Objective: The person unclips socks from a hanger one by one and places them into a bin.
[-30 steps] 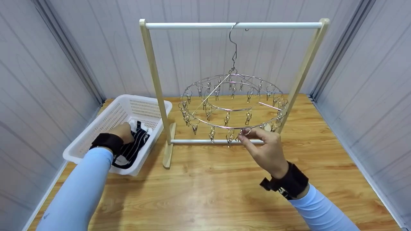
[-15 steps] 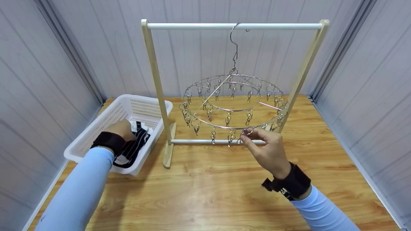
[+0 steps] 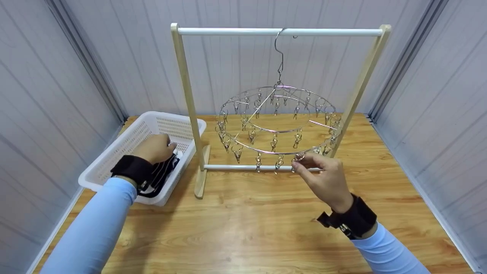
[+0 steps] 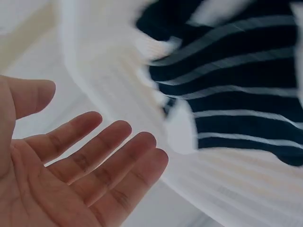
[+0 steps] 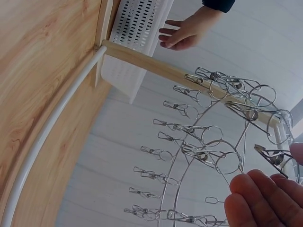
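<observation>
A round steel-wire clip hanger (image 3: 277, 123) hangs by its hook from the white top bar of a pale wooden rack (image 3: 185, 95) at the far middle of the wooden table (image 3: 247, 220). The right hand (image 3: 325, 180) pinches a metal clip (image 3: 298, 156) on the hanger's near rim. At the left, the left hand (image 3: 155, 148) hovers over a white perforated plastic basket (image 3: 114, 160), fingers relaxed and holding nothing, just above a dark navy white-striped garment (image 4: 246, 80) lying inside.
</observation>
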A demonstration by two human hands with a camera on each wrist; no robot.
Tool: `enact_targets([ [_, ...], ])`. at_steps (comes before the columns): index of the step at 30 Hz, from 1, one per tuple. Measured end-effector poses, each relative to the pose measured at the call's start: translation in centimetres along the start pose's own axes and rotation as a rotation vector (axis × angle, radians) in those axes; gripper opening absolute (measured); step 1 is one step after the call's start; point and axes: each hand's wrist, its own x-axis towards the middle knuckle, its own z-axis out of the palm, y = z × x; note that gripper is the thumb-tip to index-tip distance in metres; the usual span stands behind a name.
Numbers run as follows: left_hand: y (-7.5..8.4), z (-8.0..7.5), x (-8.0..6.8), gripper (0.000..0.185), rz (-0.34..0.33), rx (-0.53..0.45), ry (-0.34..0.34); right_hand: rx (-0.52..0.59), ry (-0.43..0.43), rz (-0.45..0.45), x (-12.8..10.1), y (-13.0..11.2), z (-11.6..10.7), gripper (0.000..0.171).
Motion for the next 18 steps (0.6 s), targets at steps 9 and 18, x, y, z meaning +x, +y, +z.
enact_targets([
  [9,4.6,-0.2,-2.0,0.053,0.065,-0.08,0.072,-0.064,0.012,-0.016,-0.3,0.8,-1.0,0.011],
  [18,6.9,1.1,-4.5,0.045,0.114,-0.007,0.219,-0.166,0.05,0.009,-0.9,2.1,-3.2,0.009],
])
